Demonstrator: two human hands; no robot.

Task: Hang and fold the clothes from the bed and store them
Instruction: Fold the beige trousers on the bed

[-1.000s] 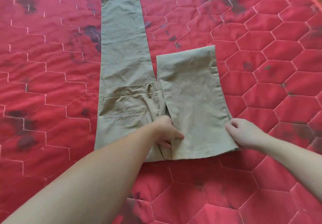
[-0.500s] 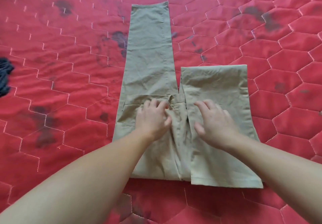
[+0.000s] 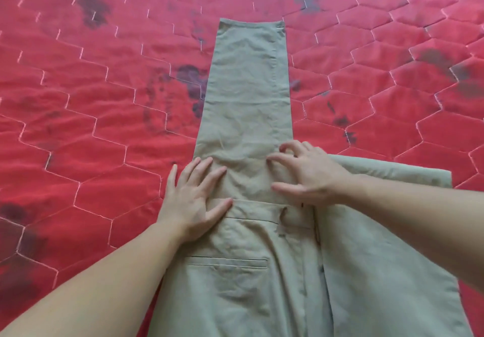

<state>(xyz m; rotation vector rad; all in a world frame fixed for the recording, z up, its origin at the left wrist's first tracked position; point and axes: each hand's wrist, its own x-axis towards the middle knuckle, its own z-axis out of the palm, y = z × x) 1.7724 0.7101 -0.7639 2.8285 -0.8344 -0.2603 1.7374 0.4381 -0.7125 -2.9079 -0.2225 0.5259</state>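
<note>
bed (image 3: 104, 116): red hexagon-quilted cover, dark blotches | on it: khaki trousers (image 3: 246, 106), flat, one leg folded back

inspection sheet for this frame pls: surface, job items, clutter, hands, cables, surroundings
Surface: red quilted bedspread with hexagon stitching and dark blotches.
Job's things: khaki cotton trousers lying flat, back pocket up; one leg stretched out away from the person, the other leg folded back over the seat on the right.
Clutter: nothing seen.
Hands: left hand flat, fingers spread, at the trousers' left edge; right hand on the straight leg, fingertips bent, palm down.
Cables: nothing seen.
Surroundings: only bedspread in view.
</note>
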